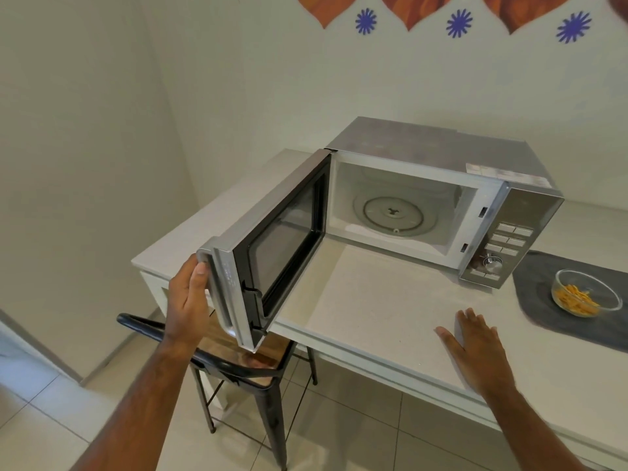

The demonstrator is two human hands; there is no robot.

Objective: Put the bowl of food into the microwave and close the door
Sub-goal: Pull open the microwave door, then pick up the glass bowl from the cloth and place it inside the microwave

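Observation:
A silver microwave [441,154] stands on the white counter [373,300] with its door [272,253] swung wide open to the left. Inside, the glass turntable [394,215] is bare. My left hand [188,300] grips the door's outer handle edge. A clear glass bowl [586,294] with orange food strips sits on a dark grey mat [543,311] to the right of the microwave. My right hand [475,345] hovers flat over the counter's front, fingers spread, holding nothing, to the left of the bowl.
A black metal stool with a wooden seat [238,355] stands under the open door, against the counter's front left corner. The microwave's control panel [506,246] with buttons and a knob faces me. White walls close in at the left and back.

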